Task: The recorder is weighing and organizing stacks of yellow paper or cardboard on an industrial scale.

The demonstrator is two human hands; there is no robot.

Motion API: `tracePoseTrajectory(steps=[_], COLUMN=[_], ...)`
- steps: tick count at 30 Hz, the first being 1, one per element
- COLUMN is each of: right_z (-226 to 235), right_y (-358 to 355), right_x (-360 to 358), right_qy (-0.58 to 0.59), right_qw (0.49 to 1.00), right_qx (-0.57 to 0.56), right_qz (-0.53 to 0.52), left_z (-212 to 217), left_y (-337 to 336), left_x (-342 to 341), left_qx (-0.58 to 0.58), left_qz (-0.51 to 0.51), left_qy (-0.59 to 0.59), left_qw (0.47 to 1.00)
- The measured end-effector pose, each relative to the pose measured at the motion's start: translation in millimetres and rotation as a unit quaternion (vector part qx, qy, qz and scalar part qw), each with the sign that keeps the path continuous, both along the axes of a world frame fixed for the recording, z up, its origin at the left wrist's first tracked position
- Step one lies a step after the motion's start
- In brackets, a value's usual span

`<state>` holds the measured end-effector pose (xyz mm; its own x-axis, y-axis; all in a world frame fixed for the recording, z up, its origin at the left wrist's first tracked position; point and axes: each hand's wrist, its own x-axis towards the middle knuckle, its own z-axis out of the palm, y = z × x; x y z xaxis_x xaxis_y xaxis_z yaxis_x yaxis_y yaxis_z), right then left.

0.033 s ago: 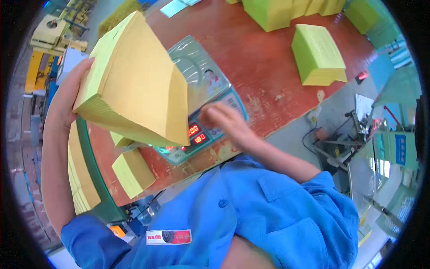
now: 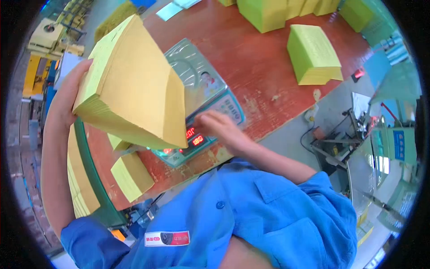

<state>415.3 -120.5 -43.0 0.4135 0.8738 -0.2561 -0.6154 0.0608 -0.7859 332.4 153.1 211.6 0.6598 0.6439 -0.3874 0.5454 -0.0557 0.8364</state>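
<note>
My left hand is wrapped round the left side of a thick stack of yellow paper, holding it tilted above a digital scale. The stack covers the near left part of the scale. My right hand hovers over the scale's front panel, beside its keypad and lit red display. Its fingers are curled together, close to the stack's lower right corner. The fingertips are partly hidden, and whether they hold anything does not show.
The scale stands on a worn red table. A smaller yellow stack lies at the near left edge; another stack sits at the right, with several more at the back. Left of the table runs a green curved rim. Machinery stands at the right.
My right hand has shifted slightly left and down towards the stack's corner. The view has moved a little; the large stack stays in my left hand. The digits on the display differ.
</note>
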Motion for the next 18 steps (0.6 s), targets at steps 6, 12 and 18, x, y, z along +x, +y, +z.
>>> tracePoseTrajectory(steps=[6,12,18], right_z=[-16.6,3.2,6.1], right_y=[36.4,24.1,-23.9], right_x=[-29.4,-24.6,-22.2], right_qy=[0.221,0.222,0.113], right_qw=[0.974,0.974,0.991], right_qx=[0.046,0.048,-0.016], right_qz=[-0.007,0.003,0.075], left_z=[-14.4,-18.5,-60.5], left_y=[-10.7,-11.1,-41.8], left_x=[14.7,-3.1,-57.9], left_qx=[0.291,0.081,-0.076], left_qz=[-0.089,-0.135,0.034], left_qy=[-0.005,-0.049,-0.233], left_qw=[0.953,0.986,0.969])
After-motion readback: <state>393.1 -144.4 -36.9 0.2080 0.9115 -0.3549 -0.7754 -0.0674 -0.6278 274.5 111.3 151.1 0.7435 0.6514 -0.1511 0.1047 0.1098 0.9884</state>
